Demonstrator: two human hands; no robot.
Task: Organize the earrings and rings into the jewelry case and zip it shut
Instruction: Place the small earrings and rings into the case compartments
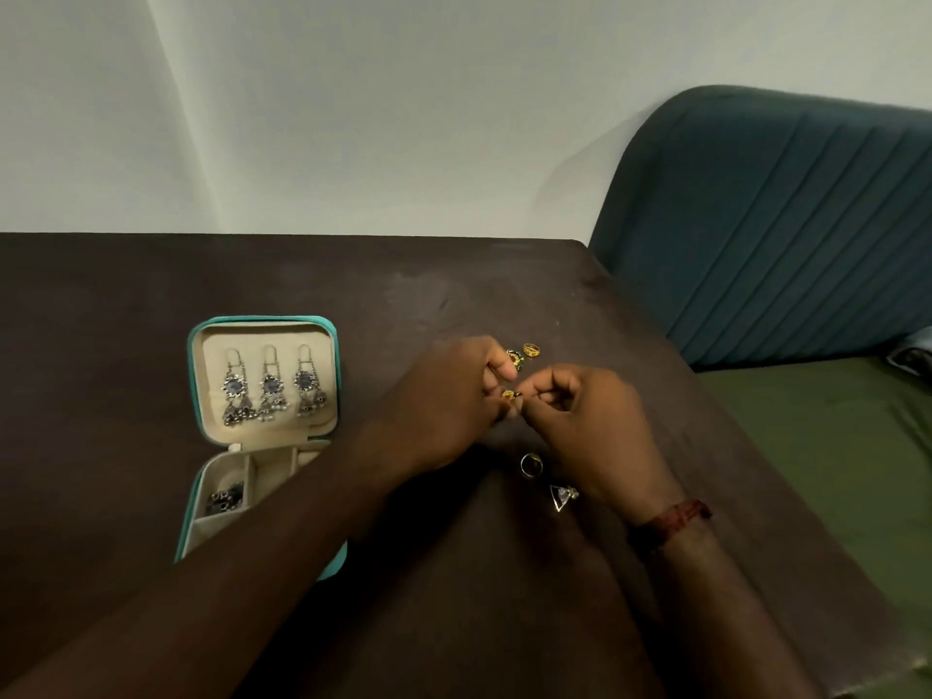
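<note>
Near edge of the dark brown wooden desk [151, 295]: both forearms cross it. A woven red thread band [676, 519] is on the right wrist.

Right of desk centre: a triangular silver earring with a pale stone [562, 496] lies flat beside the heel of the right hand [580, 416]. A silver ring with a dark stone [530, 465] lies just beyond it, apart. Both are loose and not yet cased.

Mid-desk: the left hand [444, 401] and right hand meet fingertip to fingertip, fingers curled, both pinching one small gold earring piece [509, 394] above the surface. It is too small to tell whether it has a post and back.

Judgement: the step is readying this piece for the case.
- Keep the pinch low over the desk, so a slip does not roll toward the right edge.
- Let one hand hold firm while the other works.
- The left hand should carry it over, since the case is on its side.

Farther, right of centre: a gold ring with green inlay [515, 356] and a plain gold ring [531, 350] lie just beside each other.

Left half: an open teal zip jewelry case with cream lining [262, 321].
- The lid lies back toward the far edge with three silver dangling earrings [271, 385] hung in it.
- The base is partly hidden by the left forearm, with dark silver pieces [227, 496] in its left compartment.
</note>
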